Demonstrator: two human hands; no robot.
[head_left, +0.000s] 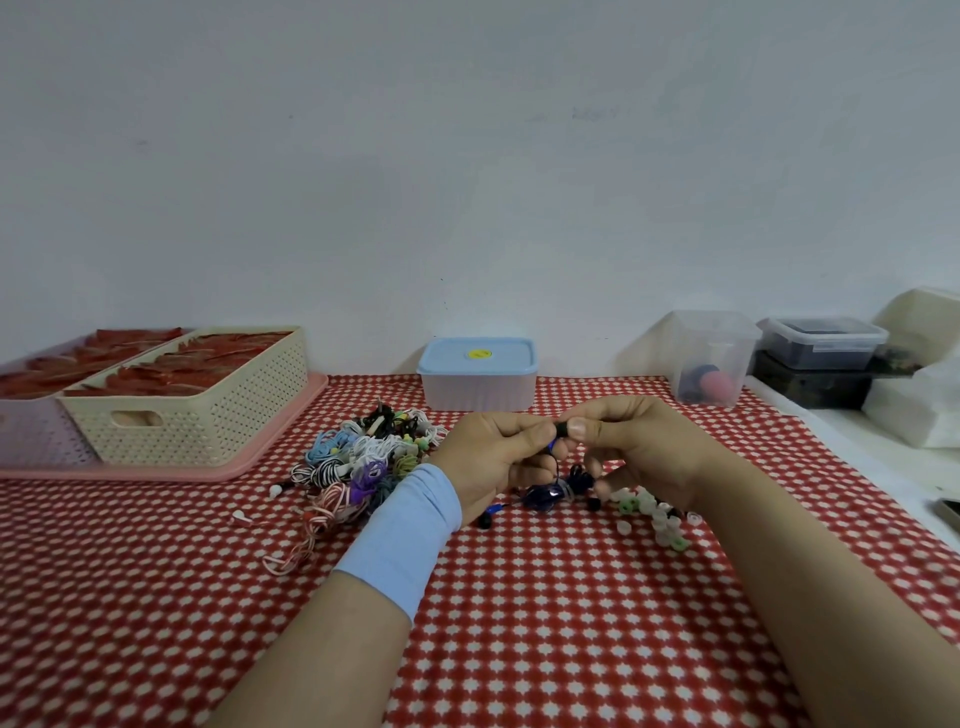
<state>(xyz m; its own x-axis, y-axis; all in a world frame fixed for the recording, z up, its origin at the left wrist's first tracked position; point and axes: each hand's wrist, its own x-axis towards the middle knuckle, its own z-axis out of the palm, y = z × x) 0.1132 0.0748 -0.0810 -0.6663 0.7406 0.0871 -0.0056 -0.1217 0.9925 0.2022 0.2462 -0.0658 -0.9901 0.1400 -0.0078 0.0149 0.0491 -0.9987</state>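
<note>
Head view: both hands met above the middle of the red-and-white tablecloth (519, 623), close to the person.
Left hand (491, 457): thumb and forefinger pinched the black earbud (561, 429) from its left; the other fingers were curled under. A pale blue wrist sleeve (405, 535) covered the wrist.
Right hand (639, 447): thumb and forefinger nipped the same earbud from its right, the lower fingers bent loosely.
Earbud: held up between the two hands, off the cloth.
Blue cord (550, 491): hung from the earbud to a coiled bundle on the cloth below.
Ear tips (654, 512): white and green ones lay scattered beneath the right hand.
Earphone heap (363, 457): coloured coils lay piled just left of the left hand.
Back of table: a cream basket (208, 415) on a pink tray (291, 415), a blue-lidded box (478, 374) and a clear tub (711, 358).
</note>
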